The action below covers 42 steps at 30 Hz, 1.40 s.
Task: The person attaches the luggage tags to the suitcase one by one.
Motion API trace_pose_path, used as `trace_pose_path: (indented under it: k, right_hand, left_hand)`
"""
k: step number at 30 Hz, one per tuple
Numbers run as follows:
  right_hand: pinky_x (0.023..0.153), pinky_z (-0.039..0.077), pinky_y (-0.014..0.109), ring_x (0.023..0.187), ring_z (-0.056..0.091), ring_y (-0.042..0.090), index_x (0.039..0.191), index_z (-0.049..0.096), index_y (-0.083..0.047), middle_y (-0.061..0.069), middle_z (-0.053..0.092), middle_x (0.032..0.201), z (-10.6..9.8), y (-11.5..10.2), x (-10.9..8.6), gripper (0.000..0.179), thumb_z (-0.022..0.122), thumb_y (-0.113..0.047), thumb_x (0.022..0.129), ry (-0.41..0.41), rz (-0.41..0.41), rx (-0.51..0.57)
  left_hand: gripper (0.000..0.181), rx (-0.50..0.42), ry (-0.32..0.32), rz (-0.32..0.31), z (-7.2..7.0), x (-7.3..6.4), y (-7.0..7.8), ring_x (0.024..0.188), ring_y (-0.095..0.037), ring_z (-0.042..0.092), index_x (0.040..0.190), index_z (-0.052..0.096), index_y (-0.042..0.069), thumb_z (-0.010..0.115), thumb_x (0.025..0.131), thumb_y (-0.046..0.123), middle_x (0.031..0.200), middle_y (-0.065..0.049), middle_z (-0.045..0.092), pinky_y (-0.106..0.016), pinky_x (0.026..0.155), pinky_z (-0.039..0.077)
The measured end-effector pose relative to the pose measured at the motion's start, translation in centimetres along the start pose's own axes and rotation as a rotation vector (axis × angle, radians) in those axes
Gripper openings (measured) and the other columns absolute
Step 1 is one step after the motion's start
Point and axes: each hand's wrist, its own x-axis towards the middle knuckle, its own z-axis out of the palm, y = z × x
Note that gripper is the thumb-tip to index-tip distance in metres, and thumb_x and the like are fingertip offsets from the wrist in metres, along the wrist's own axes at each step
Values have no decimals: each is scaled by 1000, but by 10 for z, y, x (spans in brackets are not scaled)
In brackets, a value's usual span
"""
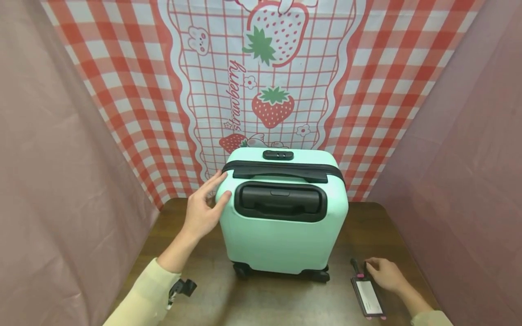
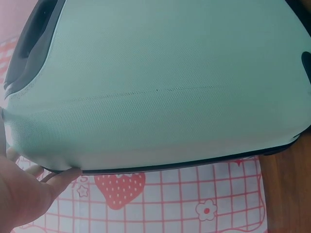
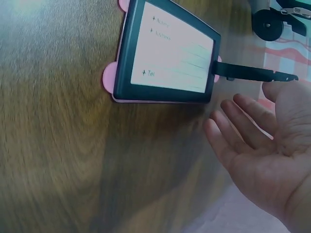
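A mint-green suitcase (image 1: 281,244) stands upright on the wooden table, with a black carry handle and a recessed pull handle on top. My left hand (image 1: 202,210) rests against its upper left corner, thumb on the front and fingers along the side; the left wrist view has these fingertips at the suitcase's dark seam. To the suitcase's right lies a luggage tag (image 1: 369,296) with a dark frame, a white card and pink corner bits. Beside it, my right hand (image 1: 387,275) pinches the tag's black strap (image 3: 248,72) near its end, its other fingers loosely bent.
Black wheels (image 1: 316,275) sit under the suitcase on the brown table (image 1: 261,303). Behind stands a red-checked strawberry cloth (image 1: 273,81). Pinkish curtains (image 1: 461,158) close off both sides. On the left sleeve hangs a black wrist strap (image 1: 181,288).
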Motion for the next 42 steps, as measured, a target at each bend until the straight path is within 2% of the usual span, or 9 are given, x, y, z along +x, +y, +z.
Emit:
trace_pose_path:
  k: [2, 5, 10, 20, 24, 27, 35, 37, 42]
  right_hand:
    - [79, 62, 57, 85, 74, 40, 128, 67, 11, 34, 72, 122, 2, 1, 1, 39, 59, -21, 106, -9, -9, -19]
    - [92, 57, 68, 109, 70, 56, 124, 69, 11, 36, 71, 123, 4, 2, 3, 40, 63, -23, 106, -14, -21, -23]
    - [85, 62, 59, 99, 76, 42, 117, 74, 5, 26, 78, 111, 5, 5, 7, 35, 70, -26, 102, -35, -14, 29]
    - [77, 62, 41, 90, 73, 24, 112, 76, 2, 11, 79, 101, 7, 14, 4, 21, 73, -8, 94, -104, -56, 84]
    - [71, 56, 27, 85, 67, 13, 115, 73, 5, 8, 77, 99, 9, 17, 1, 33, 77, -3, 84, -121, -135, 94]
    - [71, 53, 24, 85, 64, 8, 114, 74, 0, 3, 74, 100, 14, 16, -2, 39, 86, -9, 78, -84, -160, 54]
    - [70, 54, 25, 80, 60, 1, 99, 77, -13, -6, 69, 90, 27, 16, -5, 26, 90, -10, 77, 69, -253, -8]
    - [71, 54, 25, 81, 61, 1, 101, 77, -11, -5, 70, 91, 28, 18, -6, 25, 90, -10, 79, 74, -243, 0]
    - [78, 63, 32, 91, 71, 18, 107, 73, -3, 4, 74, 100, 24, 16, -7, 29, 88, -10, 83, 49, -165, 59]
  left_hand:
    - [51, -4, -3, 1, 0, 0, 0, 146, -30, 57, 149, 64, 19, 76, 100, 23, 161, -8, 55, -47, 104, 56]
    - [51, -3, -1, 6, 1, 0, -1, 146, -30, 58, 149, 64, 19, 76, 100, 22, 161, -7, 56, -47, 104, 56]
    - [50, 3, 11, 14, 0, 0, -2, 145, -30, 59, 149, 64, 20, 76, 100, 22, 160, -7, 57, -48, 104, 57]
    - [50, -3, 19, 27, 2, 0, -2, 142, -29, 61, 148, 65, 20, 76, 99, 20, 159, -7, 57, -48, 103, 58]
    - [50, -6, 23, 32, 2, -1, -2, 142, -30, 61, 148, 65, 19, 76, 99, 18, 159, -9, 57, -50, 104, 57]
    - [50, -1, 27, 31, 1, -1, -3, 142, -31, 61, 148, 65, 18, 76, 99, 17, 159, -10, 57, -51, 104, 57]
    - [50, 14, 27, 23, 0, -1, -1, 142, -30, 61, 149, 65, 19, 75, 100, 20, 160, -7, 57, -52, 106, 56]
    - [50, 11, 28, 23, 0, -1, -2, 142, -30, 61, 148, 65, 18, 75, 100, 19, 159, -8, 57, -52, 106, 56]
    - [50, 4, 26, 25, 1, -2, -2, 143, -31, 60, 148, 65, 18, 75, 100, 19, 160, -8, 57, -52, 106, 55]
